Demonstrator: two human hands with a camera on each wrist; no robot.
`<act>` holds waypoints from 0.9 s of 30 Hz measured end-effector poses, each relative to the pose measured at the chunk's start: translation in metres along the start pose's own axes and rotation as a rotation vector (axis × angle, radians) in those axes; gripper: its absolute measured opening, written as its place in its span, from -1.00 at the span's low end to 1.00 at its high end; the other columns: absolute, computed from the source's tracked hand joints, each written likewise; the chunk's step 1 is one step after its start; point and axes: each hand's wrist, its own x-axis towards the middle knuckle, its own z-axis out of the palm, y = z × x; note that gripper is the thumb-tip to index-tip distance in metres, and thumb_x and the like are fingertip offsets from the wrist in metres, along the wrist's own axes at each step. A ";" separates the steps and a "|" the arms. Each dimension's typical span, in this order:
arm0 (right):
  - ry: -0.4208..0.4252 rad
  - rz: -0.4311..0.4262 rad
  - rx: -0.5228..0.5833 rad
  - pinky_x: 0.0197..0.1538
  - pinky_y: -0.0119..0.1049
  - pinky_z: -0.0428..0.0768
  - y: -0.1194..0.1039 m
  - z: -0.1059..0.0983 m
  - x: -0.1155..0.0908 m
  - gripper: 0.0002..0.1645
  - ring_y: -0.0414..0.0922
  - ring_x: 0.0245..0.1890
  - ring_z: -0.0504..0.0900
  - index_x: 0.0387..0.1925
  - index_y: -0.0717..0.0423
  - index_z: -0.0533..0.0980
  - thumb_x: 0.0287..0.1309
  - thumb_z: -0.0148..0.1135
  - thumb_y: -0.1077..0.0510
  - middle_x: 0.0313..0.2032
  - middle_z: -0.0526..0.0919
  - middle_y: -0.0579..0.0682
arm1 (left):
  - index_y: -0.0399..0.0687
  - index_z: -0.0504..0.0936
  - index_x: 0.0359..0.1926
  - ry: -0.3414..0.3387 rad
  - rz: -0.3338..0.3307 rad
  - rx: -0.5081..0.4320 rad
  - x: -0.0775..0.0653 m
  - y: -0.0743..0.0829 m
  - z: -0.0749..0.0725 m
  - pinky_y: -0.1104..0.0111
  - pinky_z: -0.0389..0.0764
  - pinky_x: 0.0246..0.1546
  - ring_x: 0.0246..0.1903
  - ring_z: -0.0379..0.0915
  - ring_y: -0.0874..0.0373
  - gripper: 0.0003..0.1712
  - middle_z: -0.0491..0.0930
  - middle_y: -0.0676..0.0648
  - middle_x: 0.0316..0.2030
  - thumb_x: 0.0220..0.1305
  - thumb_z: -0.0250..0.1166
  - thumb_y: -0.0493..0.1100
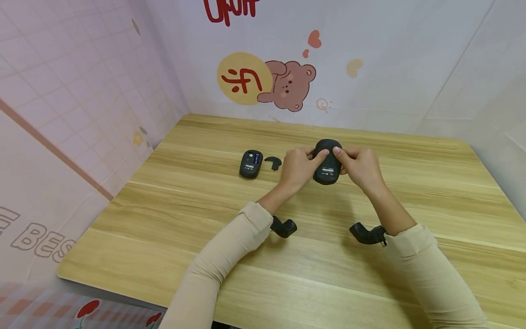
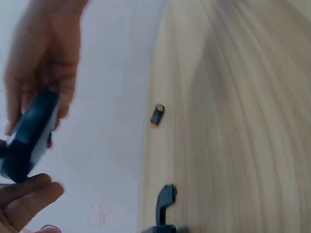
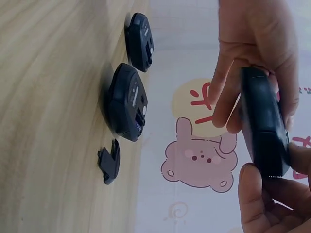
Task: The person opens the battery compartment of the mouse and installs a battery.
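Both hands hold a black computer mouse (image 1: 327, 167) above the table, its labelled underside toward the head camera. My left hand (image 1: 297, 167) grips its left side, thumb on the underside. From the other side my right hand (image 1: 363, 167) grips it the same way, thumb near the top. To the left lies a second mouse (image 1: 251, 164), underside up, its compartment uncovered with a blue battery inside. Beside that mouse is a loose black battery cover (image 1: 274, 163). Two mice lie in the right wrist view, the nearer mouse (image 3: 127, 102) and a farther mouse (image 3: 139, 42).
On the table (image 1: 197, 201), the left wrist view shows a small dark object (image 2: 157, 115) with a ring-like end, and a dark piece (image 2: 166, 206) whose kind I cannot tell. A printed cloth wall (image 1: 382, 96) stands behind the table's back edge. Black wrist devices (image 1: 283, 227) hang below the wrists.
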 end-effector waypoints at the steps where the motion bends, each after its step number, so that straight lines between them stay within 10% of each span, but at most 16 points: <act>1: -0.002 0.006 0.006 -0.51 -0.38 0.49 0.001 0.000 0.000 -0.32 -0.14 -0.58 0.63 -0.10 0.41 0.60 0.32 0.02 -0.19 -0.61 0.62 0.01 | -0.13 0.73 -0.18 -0.006 -0.036 -0.019 -0.001 0.001 0.000 0.56 0.28 -0.72 -0.62 0.43 0.33 -0.62 0.68 0.02 -0.49 0.29 0.22 0.07; 11: -0.027 0.004 0.026 -0.60 -0.38 0.56 0.002 0.001 0.000 -0.29 -0.23 -0.68 0.59 -0.30 0.46 0.64 0.33 0.01 -0.18 -0.63 0.64 0.05 | -0.15 0.74 -0.35 -0.065 -0.199 -0.180 -0.003 0.010 -0.005 0.52 0.34 -0.79 -0.76 0.38 0.29 -0.67 0.56 0.05 -0.70 0.28 0.25 0.02; 18: -0.038 -0.009 0.081 -0.57 -0.39 0.61 0.002 0.002 0.000 -0.31 -0.23 -0.68 0.60 -0.05 0.43 0.56 0.33 0.01 -0.19 -0.59 0.66 0.07 | -0.25 0.62 0.03 -0.128 -0.249 -0.376 -0.005 0.012 -0.010 0.36 0.66 -0.59 -0.57 0.63 0.17 -0.61 0.69 -0.17 -0.34 0.26 0.29 -0.11; 27: -0.055 -0.008 0.155 -0.48 -0.43 0.63 0.001 0.002 0.000 -0.35 -0.26 -0.64 0.59 -0.09 0.52 0.54 0.40 -0.07 -0.08 -0.48 0.64 0.11 | -0.27 0.46 0.20 -0.125 -0.263 -0.410 -0.007 0.015 -0.015 0.37 0.66 -0.58 -0.53 0.66 0.10 -0.46 0.67 -0.27 -0.23 0.25 0.29 -0.13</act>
